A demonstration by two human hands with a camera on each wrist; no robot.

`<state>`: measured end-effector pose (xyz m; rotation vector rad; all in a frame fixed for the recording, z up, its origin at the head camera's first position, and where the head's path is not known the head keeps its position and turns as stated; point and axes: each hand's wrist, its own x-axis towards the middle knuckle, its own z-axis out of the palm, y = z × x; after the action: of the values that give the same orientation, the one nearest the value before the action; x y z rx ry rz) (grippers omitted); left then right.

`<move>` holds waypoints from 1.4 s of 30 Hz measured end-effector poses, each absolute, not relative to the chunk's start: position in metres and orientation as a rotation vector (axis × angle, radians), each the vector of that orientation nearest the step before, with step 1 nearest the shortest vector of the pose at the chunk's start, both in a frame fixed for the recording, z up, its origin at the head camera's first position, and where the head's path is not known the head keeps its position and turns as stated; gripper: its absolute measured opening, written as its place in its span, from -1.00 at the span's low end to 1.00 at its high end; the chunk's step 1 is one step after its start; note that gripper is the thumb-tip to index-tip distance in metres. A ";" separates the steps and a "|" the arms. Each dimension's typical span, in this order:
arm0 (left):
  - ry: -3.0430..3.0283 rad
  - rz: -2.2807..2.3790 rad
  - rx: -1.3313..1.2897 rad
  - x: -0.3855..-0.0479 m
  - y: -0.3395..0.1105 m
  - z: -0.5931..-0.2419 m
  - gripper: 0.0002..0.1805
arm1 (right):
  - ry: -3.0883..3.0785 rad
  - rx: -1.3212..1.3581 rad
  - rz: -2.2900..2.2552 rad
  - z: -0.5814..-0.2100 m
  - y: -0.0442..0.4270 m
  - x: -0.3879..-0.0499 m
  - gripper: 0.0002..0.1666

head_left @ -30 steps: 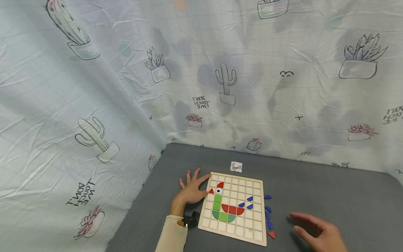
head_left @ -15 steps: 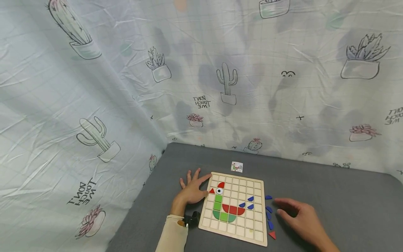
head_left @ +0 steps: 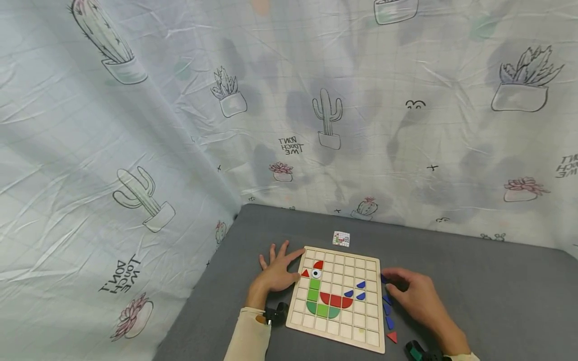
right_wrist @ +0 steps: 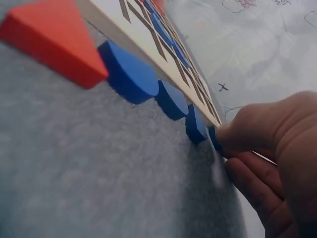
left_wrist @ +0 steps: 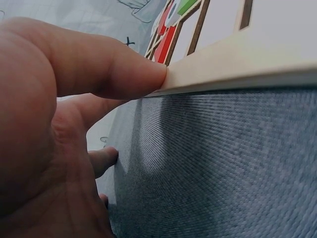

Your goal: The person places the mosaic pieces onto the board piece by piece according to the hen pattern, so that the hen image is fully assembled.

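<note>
A wooden grid board [head_left: 336, 341] lies on the grey table, with red, green, white and blue pieces forming a bird-like picture. My left hand [head_left: 274, 277] has its fingers spread, thumb and index fingertip touching the board's left edge; in the left wrist view the thumb [left_wrist: 133, 74] presses on the rim. At the board's right edge, my right hand [head_left: 415, 293] pinches the farthest blue curved piece [head_left: 384, 279] between thumb and index finger. In the right wrist view, the thumb covers part of that blue piece [right_wrist: 215, 139].
Several blue curved pieces [head_left: 388, 310] and a red triangle [head_left: 392, 337] lie in a row along the board's right edge. A small picture card [head_left: 341, 238] lies behind the board. Cactus-printed cloth [head_left: 280, 100] hangs behind and left of the table.
My right hand has moved left and away from me, from the table at the right to the farthest loose blue piece. My left hand has stayed at the board's edge.
</note>
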<state>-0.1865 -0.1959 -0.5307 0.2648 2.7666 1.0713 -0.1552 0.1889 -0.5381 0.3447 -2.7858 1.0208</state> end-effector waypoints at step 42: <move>2.761 1.099 0.275 -0.186 -0.196 -0.530 -0.20 | -2.403 1.272 1.114 -0.535 0.141 -0.129 -0.45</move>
<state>-0.1861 -0.1958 -0.5296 0.2748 2.7605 1.0988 -0.1287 0.1407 -0.5354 1.2715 -2.4029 1.1136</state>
